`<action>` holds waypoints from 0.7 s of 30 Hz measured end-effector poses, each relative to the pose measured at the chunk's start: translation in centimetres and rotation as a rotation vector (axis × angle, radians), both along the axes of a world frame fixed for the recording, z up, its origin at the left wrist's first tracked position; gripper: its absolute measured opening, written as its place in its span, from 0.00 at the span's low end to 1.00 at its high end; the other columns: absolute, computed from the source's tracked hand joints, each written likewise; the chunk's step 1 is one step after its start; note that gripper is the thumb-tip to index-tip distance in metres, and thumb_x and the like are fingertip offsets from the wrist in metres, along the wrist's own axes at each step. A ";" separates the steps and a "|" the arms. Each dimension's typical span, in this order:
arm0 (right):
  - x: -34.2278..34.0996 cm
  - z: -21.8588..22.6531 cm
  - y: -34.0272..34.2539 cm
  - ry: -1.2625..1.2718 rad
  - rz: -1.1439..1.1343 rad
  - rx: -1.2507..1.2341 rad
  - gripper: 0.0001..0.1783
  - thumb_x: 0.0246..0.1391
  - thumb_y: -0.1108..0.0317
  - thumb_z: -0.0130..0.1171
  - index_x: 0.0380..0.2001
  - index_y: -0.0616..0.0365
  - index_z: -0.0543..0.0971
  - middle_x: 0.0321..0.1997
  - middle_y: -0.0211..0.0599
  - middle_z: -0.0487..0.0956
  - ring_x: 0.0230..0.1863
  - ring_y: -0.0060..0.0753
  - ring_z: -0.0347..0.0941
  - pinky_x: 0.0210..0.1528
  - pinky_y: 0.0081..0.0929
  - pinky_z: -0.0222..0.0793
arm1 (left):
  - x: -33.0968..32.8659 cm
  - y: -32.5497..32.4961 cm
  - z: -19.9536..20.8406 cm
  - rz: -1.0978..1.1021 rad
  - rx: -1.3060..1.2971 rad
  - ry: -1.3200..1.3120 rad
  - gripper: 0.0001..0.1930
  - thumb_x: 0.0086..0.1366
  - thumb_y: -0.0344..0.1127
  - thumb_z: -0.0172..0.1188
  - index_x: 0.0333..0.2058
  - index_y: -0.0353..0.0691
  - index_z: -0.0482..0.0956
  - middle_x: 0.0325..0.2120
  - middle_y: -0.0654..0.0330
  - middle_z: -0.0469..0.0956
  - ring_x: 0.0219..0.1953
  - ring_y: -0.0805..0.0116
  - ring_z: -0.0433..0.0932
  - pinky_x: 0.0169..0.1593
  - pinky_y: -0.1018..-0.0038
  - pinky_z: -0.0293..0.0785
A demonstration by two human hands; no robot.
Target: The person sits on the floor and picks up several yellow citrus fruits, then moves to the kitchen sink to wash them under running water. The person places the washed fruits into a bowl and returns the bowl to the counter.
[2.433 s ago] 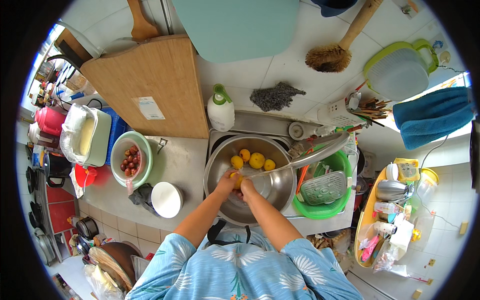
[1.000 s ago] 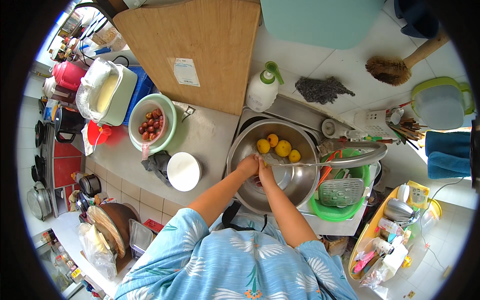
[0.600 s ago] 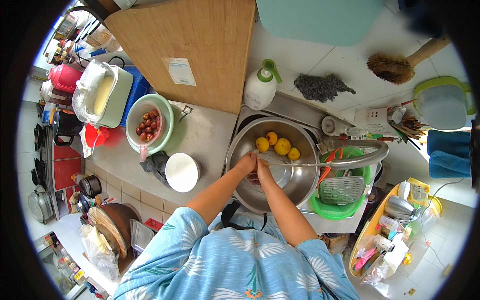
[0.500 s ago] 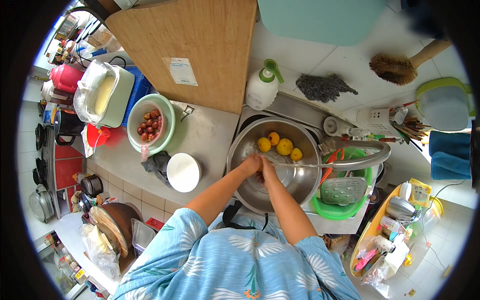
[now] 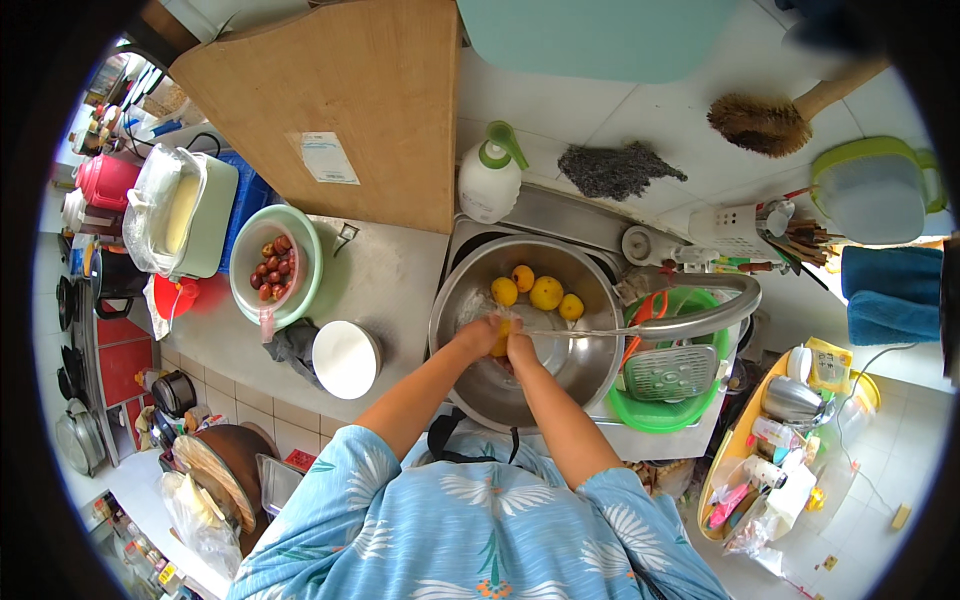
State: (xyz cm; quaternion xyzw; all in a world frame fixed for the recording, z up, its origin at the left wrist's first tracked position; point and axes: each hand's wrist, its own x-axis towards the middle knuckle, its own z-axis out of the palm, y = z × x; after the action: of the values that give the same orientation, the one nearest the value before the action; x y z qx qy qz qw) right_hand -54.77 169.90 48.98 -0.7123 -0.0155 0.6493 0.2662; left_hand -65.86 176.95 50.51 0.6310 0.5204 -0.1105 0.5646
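Observation:
Over the metal basin (image 5: 455, 385), my left hand (image 5: 477, 338) and my right hand (image 5: 521, 350) are closed together around a round yellow fruit (image 5: 502, 338). A thin stream of water (image 5: 580, 333) runs from the curved metal faucet (image 5: 742, 303) and reaches the fruit and my fingers. Behind my hands, more yellow fruits (image 5: 546, 293) of the same kind rest against the basin's far side. My palms and part of the held fruit are hidden by the fingers.
Right of the basin sits a green basket (image 5: 655, 415) with a perforated metal utensil. To the left are a white bowl (image 5: 345, 358) and a pale green basin (image 5: 313, 240) around a bowl of dark red fruits (image 5: 275, 268). A soap pump bottle (image 5: 490, 185) and wooden board (image 5: 330, 110) stand behind.
The yellow fruit between my hands now shows plainly, where before my fingers mostly covered it. My hands have shifted slightly within the basin, and the whole view has moved a little.

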 end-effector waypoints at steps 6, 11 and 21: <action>-1.3 1.2 0.7 0.075 -0.096 0.042 0.28 0.65 0.41 0.40 0.37 0.55 0.76 0.24 0.39 0.77 0.14 0.31 0.68 0.14 0.29 0.59 | 0.4 -0.3 1.5 0.225 0.079 0.003 0.26 0.69 0.52 0.44 0.54 0.36 0.71 0.45 0.39 0.77 0.48 0.43 0.77 0.52 0.58 0.71; -1.9 1.9 0.9 -0.135 0.062 0.115 0.31 0.62 0.39 0.45 0.46 0.59 0.77 0.27 0.40 0.78 0.19 0.31 0.72 0.19 0.29 0.64 | 0.1 0.0 -4.5 0.333 -0.103 0.050 0.23 0.70 0.48 0.42 0.54 0.37 0.71 0.47 0.36 0.76 0.48 0.40 0.76 0.51 0.57 0.72; -3.5 1.4 -0.2 0.071 -0.187 0.184 0.32 0.61 0.34 0.42 0.33 0.55 0.74 0.15 0.30 0.69 0.09 0.25 0.60 0.09 0.24 0.51 | 0.2 -0.5 0.2 0.778 -0.317 -0.311 0.19 0.71 0.45 0.44 0.51 0.40 0.74 0.43 0.49 0.77 0.44 0.56 0.76 0.45 0.62 0.74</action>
State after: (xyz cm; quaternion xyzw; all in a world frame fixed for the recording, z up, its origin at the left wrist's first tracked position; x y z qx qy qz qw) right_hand -58.28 169.75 50.40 -0.6597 0.0008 0.6422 0.3903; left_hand -65.71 176.44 50.74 0.3033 0.6047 0.1279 0.7252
